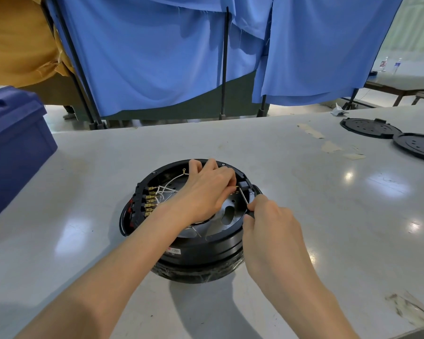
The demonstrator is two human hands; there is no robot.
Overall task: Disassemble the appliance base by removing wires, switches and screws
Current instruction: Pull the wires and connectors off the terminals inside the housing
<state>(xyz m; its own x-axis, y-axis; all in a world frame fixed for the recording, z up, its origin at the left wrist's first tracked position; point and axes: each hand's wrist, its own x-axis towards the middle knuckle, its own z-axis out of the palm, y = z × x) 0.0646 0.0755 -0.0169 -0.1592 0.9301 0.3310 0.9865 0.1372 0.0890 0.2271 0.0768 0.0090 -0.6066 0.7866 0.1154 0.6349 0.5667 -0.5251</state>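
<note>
The round black appliance base (198, 250) is sitting open side up on the grey table (316, 241), close in front of the person. Inside its shell, white wires (165, 192) are looping off a row of brass terminals (149, 200) along the left wall, and a slotted metal plate (228, 214) is lying across the floor. The left hand (206, 189) is reaching into the shell, fingers curled tight next to the black switch (244, 185) on the right rim; whether they are pinching anything is hidden. The right hand (269, 223) is gripping a thin screwdriver (242, 195) just outside the rim, tip angling in against that switch. Far left, a blue crate (12, 148) is showing only its outer side, contents out of sight. Two black round covers (370, 127) are lying well away, far right.
</note>
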